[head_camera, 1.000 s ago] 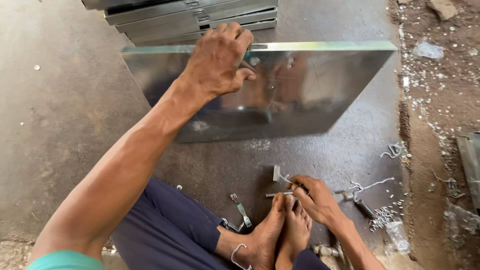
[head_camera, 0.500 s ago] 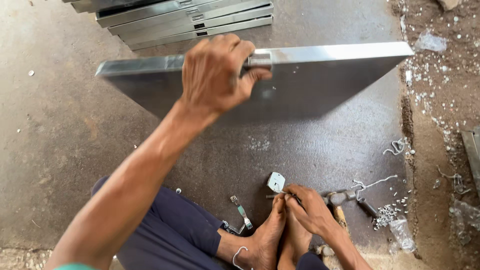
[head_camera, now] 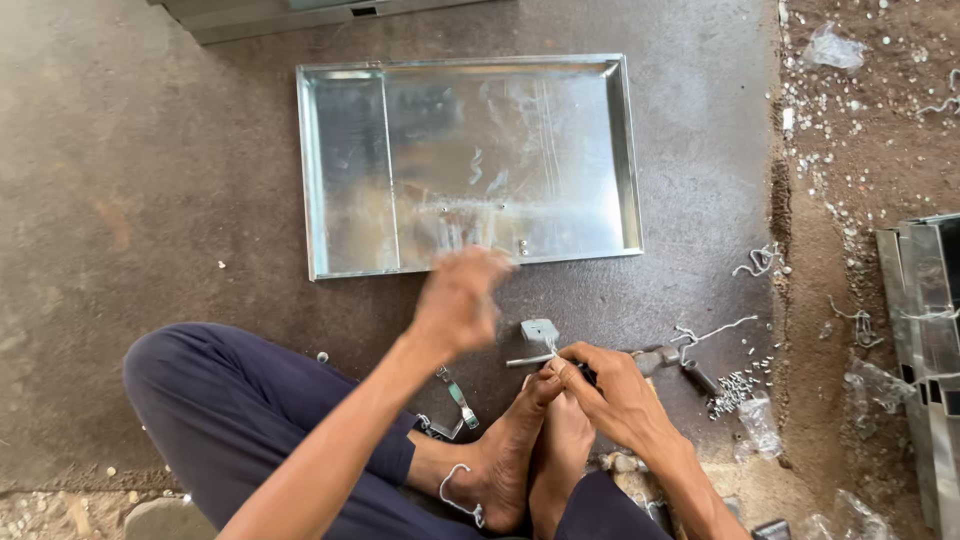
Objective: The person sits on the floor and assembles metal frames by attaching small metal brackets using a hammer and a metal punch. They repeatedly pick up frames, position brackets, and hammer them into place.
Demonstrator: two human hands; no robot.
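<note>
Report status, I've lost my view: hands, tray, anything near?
Left hand blurred, empty, above floor near tray edge. Right hand pinching small metal bracket against feet. Metal tray flat on floor, open side up. Loose screws right.

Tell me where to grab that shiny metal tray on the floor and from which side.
Take the metal tray by its near long rim, around the middle, coming from the person's side. It lies flat, open side up, so the raised rim gives the fingers an edge to hook over. The left hand is nearest to that rim; the right hand is busy at the feet.
</note>
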